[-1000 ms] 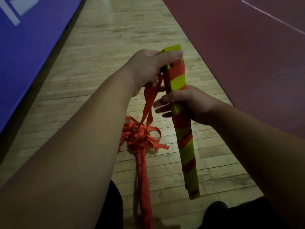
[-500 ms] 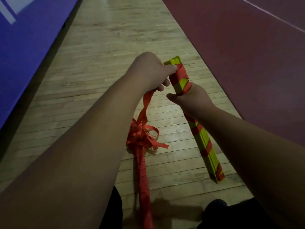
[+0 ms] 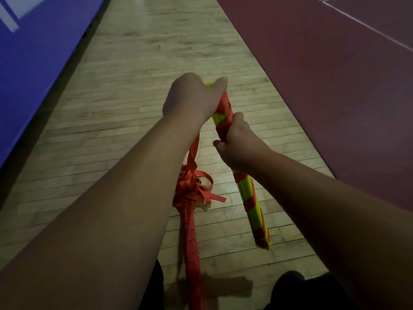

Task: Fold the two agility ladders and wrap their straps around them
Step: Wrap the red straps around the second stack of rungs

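Closest in, the person's dark trousers [image 3: 308,291] fill the bottom edge, and both bare forearms reach forward from the lower corners. Between them a red ladder [image 3: 192,242] lies folded on the wooden floor [image 3: 134,108] as a narrow bundle bound all along in red, running away from the person. At its far end sits a tangle of loose red loops [image 3: 194,191], spilling onto the boards. Just to the right, the yellow ladder [image 3: 250,198] is held as a tight folded stack, slanted, with red strap wound round it in spaced bands; its lower end points down near the floor beside the right knee, and whether it touches the boards cannot be told. The right hand [image 3: 240,146] grips this stack above its middle, fingers clamped round it with the thumb toward the person. From the tangle a single red strap [image 3: 194,148] rises and passes under the left wrist. The left hand [image 3: 190,97] is curled over the top end of the yellow ladder, thumb laid along the tip; its fingers are hidden behind the back of the hand, closed on that end. Farther off, a blue mat [image 3: 33,52] borders the boards on the left and a maroon floor [image 3: 335,86] crossed by a white line [image 3: 368,27] lies on the right.
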Tool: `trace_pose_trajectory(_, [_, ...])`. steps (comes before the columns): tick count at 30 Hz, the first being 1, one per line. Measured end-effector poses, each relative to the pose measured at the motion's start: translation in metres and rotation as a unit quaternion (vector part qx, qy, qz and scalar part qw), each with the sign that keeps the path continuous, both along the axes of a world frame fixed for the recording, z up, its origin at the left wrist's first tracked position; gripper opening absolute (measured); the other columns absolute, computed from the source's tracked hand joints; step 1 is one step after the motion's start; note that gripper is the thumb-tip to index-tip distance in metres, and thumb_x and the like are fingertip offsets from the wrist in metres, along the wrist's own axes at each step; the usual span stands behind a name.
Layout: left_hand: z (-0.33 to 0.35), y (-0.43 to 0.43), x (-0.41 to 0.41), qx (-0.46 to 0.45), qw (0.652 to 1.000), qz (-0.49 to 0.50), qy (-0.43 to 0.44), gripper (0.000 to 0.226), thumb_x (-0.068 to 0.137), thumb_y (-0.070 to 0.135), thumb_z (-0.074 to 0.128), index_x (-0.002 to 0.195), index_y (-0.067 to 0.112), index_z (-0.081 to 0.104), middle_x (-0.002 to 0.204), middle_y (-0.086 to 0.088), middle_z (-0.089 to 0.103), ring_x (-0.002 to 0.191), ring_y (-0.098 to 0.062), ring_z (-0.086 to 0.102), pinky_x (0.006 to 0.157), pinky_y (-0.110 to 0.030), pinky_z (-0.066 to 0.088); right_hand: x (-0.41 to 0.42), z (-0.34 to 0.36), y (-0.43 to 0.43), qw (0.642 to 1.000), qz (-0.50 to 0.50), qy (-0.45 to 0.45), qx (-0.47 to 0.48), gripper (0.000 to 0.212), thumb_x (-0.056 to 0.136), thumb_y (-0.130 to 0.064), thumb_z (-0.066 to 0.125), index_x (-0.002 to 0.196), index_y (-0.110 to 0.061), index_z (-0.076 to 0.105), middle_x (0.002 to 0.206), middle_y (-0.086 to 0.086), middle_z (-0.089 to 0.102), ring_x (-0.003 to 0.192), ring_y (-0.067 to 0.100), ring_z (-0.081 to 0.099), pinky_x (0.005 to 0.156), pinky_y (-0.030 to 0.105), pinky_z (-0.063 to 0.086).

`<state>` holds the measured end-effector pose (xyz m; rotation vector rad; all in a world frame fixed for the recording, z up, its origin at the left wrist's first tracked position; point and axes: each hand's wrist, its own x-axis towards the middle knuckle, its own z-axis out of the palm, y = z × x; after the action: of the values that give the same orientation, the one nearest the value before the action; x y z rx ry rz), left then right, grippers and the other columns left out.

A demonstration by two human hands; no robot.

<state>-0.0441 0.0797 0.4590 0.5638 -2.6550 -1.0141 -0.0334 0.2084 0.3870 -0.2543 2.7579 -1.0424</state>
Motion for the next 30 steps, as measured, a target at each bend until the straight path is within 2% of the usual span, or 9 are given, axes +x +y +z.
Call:
trace_pose_trajectory(4, [0.009,-0.014,0.001,0.032,0.994,-0.098,0.036,0.054,0.1,0.065,0.063,0.078,0.016,0.058,0.069,0.002,0.044,0.063,-0.015,0.043,0.061,-0.033,0.038,-0.009,0.017,0.021,0.991,0.057,-0.068,-0.104,0.062,0.089,-0.038,0.088,0.134,-0.026,0.046,0.114,0.002,0.068,0.1,0.02,0.072,0.084,0.042,0.06])
trace_pose_trajectory(8, [0.02,-0.019,0.008,0.119,0.965,-0.219,0.083,0.049,0.105,0.057,0.065,0.079,0.015,0.059,0.069,0.002,0.045,0.065,-0.014,0.045,0.066,-0.034,0.043,-0.012,0.031,0.04,0.941,0.144,-0.209,-0.225,0.047,0.086,-0.04,0.084,0.125,-0.02,0.067,0.118,0.0,0.076,0.114,0.021,0.072,0.097,0.042,0.054])
trace_pose_trajectory(10, [0.023,-0.02,0.01,0.157,0.952,-0.246,0.093,0.046,0.107,0.052,0.065,0.077,0.018,0.058,0.064,0.01,0.044,0.063,-0.011,0.045,0.064,-0.032,0.043,-0.012,0.03,0.045,0.899,0.193,-0.269,-0.287,0.044,0.087,-0.033,0.074,0.127,-0.017,0.067,0.125,0.004,0.078,0.121,0.029,0.072,0.107,0.049,0.055])
trace_pose_trajectory(12, [0.024,-0.022,0.01,0.196,0.943,-0.252,0.095,0.046,0.108,0.047,0.064,0.071,0.022,0.057,0.06,0.016,0.042,0.059,-0.009,0.043,0.061,-0.029,0.04,-0.012,0.031,0.047,0.86,0.209,-0.318,-0.339,0.045,0.09,-0.025,0.068,0.133,-0.014,0.063,0.119,0.01,0.077,0.113,0.033,0.075,0.106,0.052,0.056])
trace_pose_trajectory(14, [0.023,-0.024,0.01,0.199,0.943,-0.248,0.096,0.045,0.108,0.046,0.065,0.07,0.023,0.059,0.058,0.017,0.041,0.058,-0.007,0.042,0.06,-0.027,0.039,-0.013,0.032,0.046,0.85,0.217,-0.332,-0.348,0.039,0.094,-0.022,0.069,0.13,-0.012,0.062,0.102,0.008,0.072,0.095,0.028,0.072,0.099,0.052,0.057])
trace_pose_trajectory(18, [0.019,-0.037,0.006,0.112,0.965,-0.231,0.061,0.047,0.106,0.06,0.064,0.083,0.02,0.072,0.059,0.02,0.056,0.056,0.002,0.051,0.062,-0.019,0.044,-0.012,0.027,0.039,0.892,0.155,-0.295,-0.304,0.032,0.096,-0.023,0.078,0.125,-0.012,0.067,0.096,0.006,0.067,0.089,0.025,0.067,0.093,0.048,0.059])
trace_pose_trajectory(22, [0.013,-0.05,0.004,0.092,0.977,-0.192,0.001,0.049,0.095,0.077,0.067,0.093,0.03,0.079,0.07,0.012,0.069,0.054,-0.003,0.055,0.064,-0.028,0.05,-0.009,0.018,0.029,0.954,0.041,-0.181,-0.236,0.034,0.089,-0.029,0.088,0.116,-0.017,0.072,0.094,0.004,0.071,0.084,0.021,0.068,0.085,0.04,0.06])
trace_pose_trajectory(26, [0.009,-0.036,0.003,0.066,0.985,-0.154,-0.041,0.051,0.103,0.071,0.06,0.095,0.023,0.077,0.058,0.015,0.07,0.046,0.0,0.061,0.055,-0.02,0.05,-0.012,0.007,0.027,0.985,-0.012,-0.093,-0.148,0.037,0.092,-0.044,0.083,0.113,-0.019,0.065,0.091,0.006,0.069,0.08,0.02,0.066,0.078,0.042,0.056])
trace_pose_trajectory(30, [0.003,-0.018,-0.002,0.022,0.987,-0.142,-0.07,0.05,0.115,0.057,0.044,0.108,0.019,0.075,0.059,0.014,0.072,0.047,0.002,0.066,0.062,-0.028,0.049,-0.012,0.003,0.026,0.987,-0.046,-0.112,-0.106,0.047,0.098,-0.031,0.073,0.133,-0.015,0.046,0.098,0.006,0.065,0.08,0.017,0.063,0.064,0.034,0.049])
